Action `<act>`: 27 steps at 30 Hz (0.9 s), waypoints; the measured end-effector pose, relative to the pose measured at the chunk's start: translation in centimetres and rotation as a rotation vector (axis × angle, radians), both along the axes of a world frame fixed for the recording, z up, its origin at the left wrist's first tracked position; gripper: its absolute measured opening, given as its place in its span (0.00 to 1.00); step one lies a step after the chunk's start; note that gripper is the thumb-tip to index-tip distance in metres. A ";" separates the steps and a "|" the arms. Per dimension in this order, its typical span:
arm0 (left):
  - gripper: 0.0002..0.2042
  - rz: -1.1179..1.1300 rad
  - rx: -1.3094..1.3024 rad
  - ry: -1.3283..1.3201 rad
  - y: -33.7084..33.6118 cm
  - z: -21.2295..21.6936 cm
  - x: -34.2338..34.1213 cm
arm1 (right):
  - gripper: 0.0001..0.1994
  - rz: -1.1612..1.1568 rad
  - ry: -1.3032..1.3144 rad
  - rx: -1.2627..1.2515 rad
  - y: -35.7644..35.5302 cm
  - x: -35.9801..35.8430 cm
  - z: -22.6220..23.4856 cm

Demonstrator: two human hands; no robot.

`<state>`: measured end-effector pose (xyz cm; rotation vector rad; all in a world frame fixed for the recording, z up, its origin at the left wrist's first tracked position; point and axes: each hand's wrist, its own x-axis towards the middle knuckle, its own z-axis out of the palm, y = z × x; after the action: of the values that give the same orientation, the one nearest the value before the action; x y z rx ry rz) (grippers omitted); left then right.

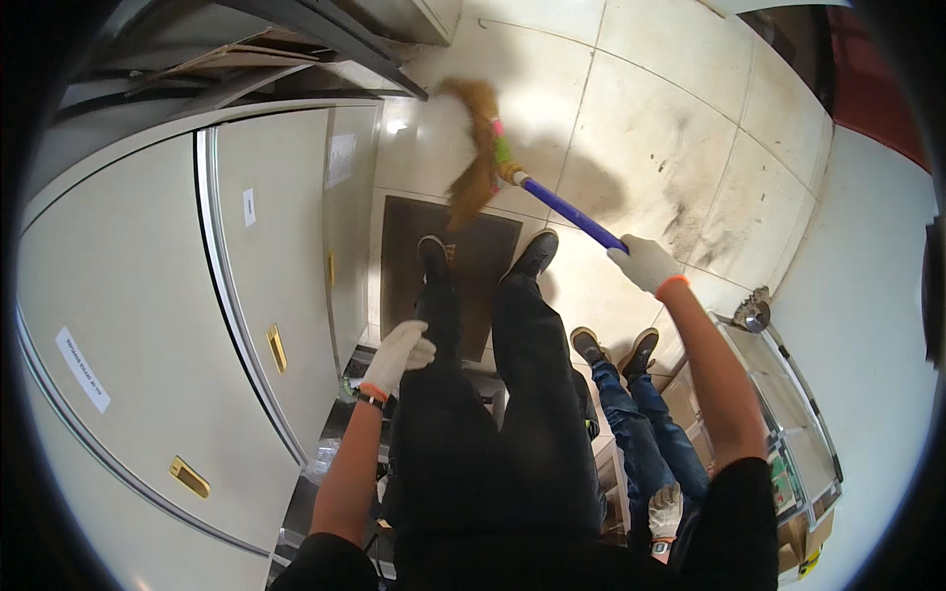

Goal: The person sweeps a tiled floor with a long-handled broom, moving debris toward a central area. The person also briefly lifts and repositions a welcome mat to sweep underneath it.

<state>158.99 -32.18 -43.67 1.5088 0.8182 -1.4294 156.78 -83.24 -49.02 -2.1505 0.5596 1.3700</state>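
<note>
Judging from the pose, most likely in the middle of sweeping the tiled floor, neither at the very beginning nor clearly near the finish. In the right hand, toward 3 o'clock, a broom, with gloved fingers closed firmly around its blue handle. At 12 o'clock, the tan bristles, somewhat blurred, by the far edge of the dark mat; not possible to tell if pressed on the tiles or a little above. At 8 o'clock, the left hand, also gloved, half open, with fingers close together and nothing visible inside, over the left trouser leg.

Of work done, little to confirm: no gathered heap of dust to see, and no sure way to tell swept tiles from unswept ones. Of work left, probably the area toward 2 o'clock, with dark marks, maybe too stuck for bristles alone. Perhaps also left, the strip beside the cabinet at 9 o'clock. Toward 4 o'clock, another person's shoes, so better to sweep carefully there.
</note>
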 end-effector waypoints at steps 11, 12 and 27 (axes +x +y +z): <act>0.15 -0.365 -0.240 -0.123 -10.8 3.7 -9.7 | 0.25 0.183 -0.088 0.186 11.3 3.2 0.4; 0.15 -0.327 -0.262 -0.083 -12.1 5.4 -9.2 | 0.25 0.187 -0.055 0.170 10.4 3.3 -0.9; 0.13 -0.414 0.052 -0.224 -8.8 12.9 1.5 | 0.23 0.049 -0.180 -0.109 -15.9 1.9 16.7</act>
<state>160.50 -41.02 -30.77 1.9174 0.4229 -1.4994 158.68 -99.11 -32.33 -2.3603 0.5246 1.1797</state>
